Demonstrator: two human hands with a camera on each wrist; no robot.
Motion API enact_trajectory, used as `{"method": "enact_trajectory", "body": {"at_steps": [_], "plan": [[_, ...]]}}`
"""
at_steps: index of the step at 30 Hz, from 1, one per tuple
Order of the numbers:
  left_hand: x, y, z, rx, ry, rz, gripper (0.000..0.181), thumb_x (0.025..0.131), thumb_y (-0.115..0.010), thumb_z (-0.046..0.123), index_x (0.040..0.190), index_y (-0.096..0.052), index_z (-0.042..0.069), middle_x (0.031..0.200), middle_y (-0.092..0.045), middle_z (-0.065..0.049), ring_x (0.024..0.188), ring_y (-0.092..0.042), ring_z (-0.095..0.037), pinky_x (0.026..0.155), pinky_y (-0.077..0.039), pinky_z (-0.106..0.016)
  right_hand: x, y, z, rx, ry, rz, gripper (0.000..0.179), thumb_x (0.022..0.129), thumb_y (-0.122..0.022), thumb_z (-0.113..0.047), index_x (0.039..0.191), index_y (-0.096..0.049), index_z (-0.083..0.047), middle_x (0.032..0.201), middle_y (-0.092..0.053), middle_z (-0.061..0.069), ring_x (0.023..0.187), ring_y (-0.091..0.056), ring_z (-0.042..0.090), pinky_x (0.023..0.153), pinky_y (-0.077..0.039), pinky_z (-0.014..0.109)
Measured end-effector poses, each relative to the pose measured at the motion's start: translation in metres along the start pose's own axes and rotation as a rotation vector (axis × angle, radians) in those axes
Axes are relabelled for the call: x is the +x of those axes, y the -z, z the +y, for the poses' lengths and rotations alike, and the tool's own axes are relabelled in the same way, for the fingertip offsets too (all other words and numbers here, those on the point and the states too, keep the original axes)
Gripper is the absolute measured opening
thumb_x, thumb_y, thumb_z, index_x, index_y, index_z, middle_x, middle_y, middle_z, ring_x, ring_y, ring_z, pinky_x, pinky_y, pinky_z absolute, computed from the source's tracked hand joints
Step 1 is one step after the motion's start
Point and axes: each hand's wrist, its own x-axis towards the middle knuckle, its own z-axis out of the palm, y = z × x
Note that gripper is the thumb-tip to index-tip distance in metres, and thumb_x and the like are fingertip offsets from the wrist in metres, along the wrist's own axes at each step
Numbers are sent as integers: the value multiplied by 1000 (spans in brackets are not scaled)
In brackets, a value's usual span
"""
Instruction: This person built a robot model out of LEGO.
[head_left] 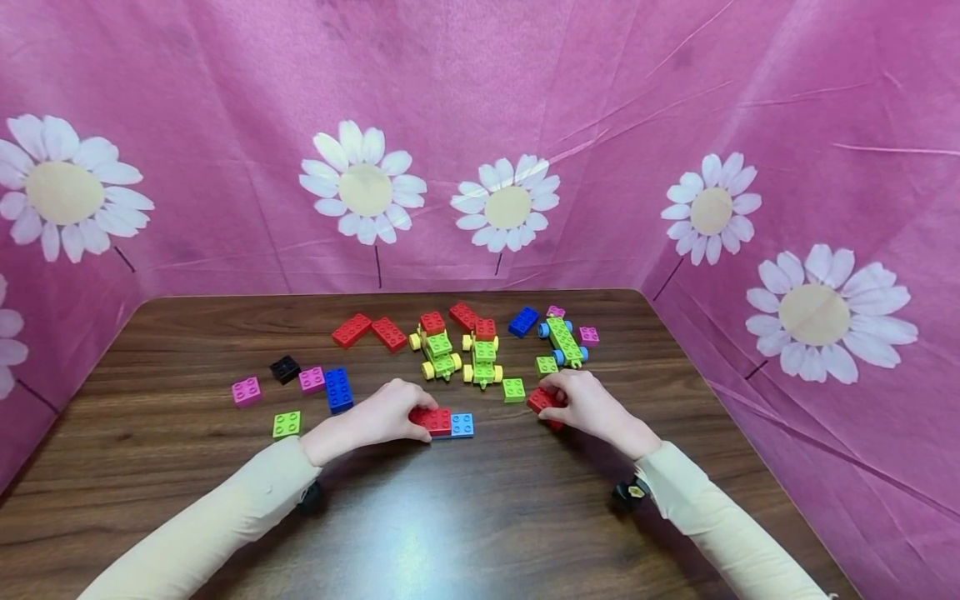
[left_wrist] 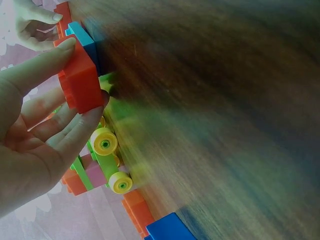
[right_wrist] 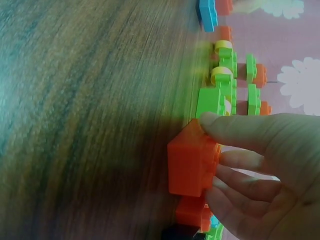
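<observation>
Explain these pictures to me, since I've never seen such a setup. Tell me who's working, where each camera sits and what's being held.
There is no robot here: a person works with a bare left hand and right hand. The wide picture comes from a camera worn on the head, looking forward and down. The other two come from cameras worn on the wrists, each watching its own hand.

On the wooden table are two green vehicles with yellow wheels, another with blue wheels, and loose bricks in several colours.

The left fingers grip a red brick beside a light-blue brick; I can't tell whether those are joined. The right fingers hold a second red brick.
</observation>
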Motion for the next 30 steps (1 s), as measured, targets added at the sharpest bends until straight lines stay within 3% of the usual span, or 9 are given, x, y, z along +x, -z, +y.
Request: {"method": "enact_trajectory", "body": {"at_steps": [15, 30], "plan": [[0, 1, 1, 13, -4, 3, 36, 79, -84, 23, 105, -74, 0, 101, -77, -9, 90, -70, -17, 82, -57, -31, 0, 2, -6, -42, 44, 19, 31, 77, -83, -17, 102, -72, -4, 91, -71, 5, 78, -59, 12, 71, -53, 29], [1, 1, 1, 19, 4, -7, 37, 79, -84, 24, 106, -75, 1, 102, -77, -10, 91, -70, -18, 82, -57, -31, 5, 13, -35, -18, 82, -17, 35, 80, -82, -17, 109, -71, -4, 102, -73, 7, 91, -65, 16, 82, -58, 35]]}}
